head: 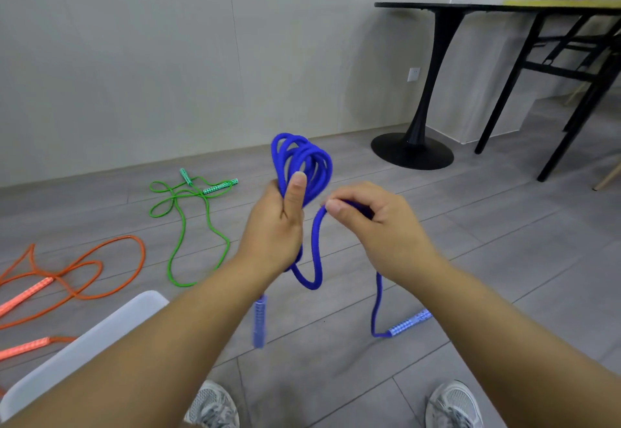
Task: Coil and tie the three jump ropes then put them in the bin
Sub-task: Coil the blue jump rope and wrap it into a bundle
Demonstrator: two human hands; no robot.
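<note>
The left hand (275, 222) is closed around a bundle of loops of the blue jump rope (302, 159), thumb upright against the strands; the coil stands above the fist. The right hand (376, 222) is closed on a single strand of the same rope, pinched between thumb and curled fingers (336, 206), just beside the left hand. Between the two hands a slack loop hangs down. One blue handle (259, 320) dangles below the left wrist, blurred; the other blue handle (410, 322) lies on the grey floor (470, 259) below the right forearm.

The green jump rope (198, 236) lies uncoiled on the floor to the left, near the wall. The orange jump rope (84, 269) lies uncoiled further left, partly cut off by the frame edge. A white bin (100, 337) shows one corner at lower left, partly hidden by the left forearm. Two grey sneakers (211, 404) are at the bottom edge.
</note>
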